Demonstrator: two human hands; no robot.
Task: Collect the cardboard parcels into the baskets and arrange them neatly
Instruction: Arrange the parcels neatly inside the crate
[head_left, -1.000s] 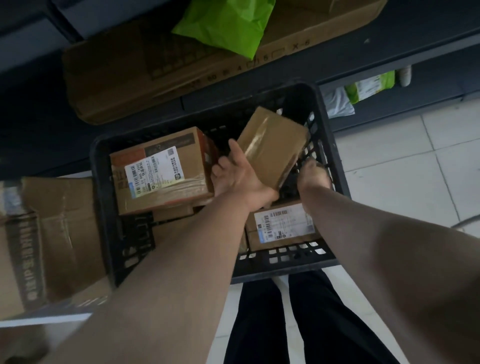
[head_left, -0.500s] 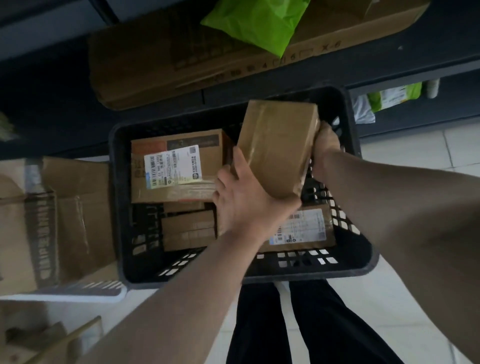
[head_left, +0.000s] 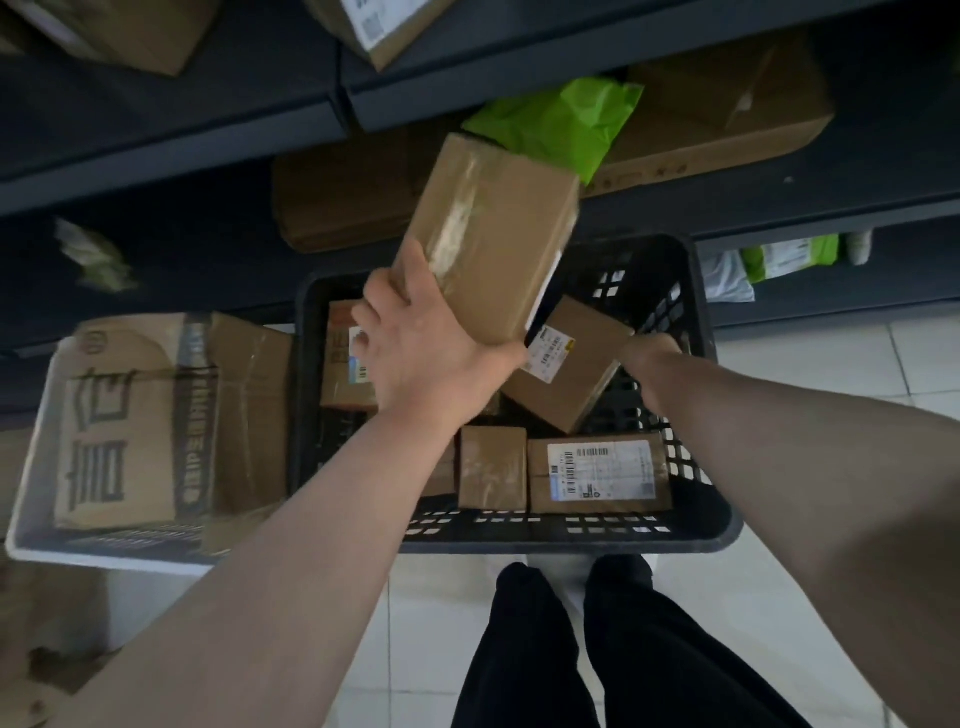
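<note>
Taped cardboard parcel (head_left: 488, 239): left hand (head_left: 431, 364) fingers curled round; right hand (head_left: 652, 351) fingers unseen.

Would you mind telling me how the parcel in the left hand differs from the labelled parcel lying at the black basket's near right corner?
The held parcel is lifted above the black basket, tilted, gripped by the left hand; the labelled parcel lies flat inside. The held parcel's upper face shows only tape; the labelled parcel's carries a white barcode label. Both are brown cardboard.
</note>
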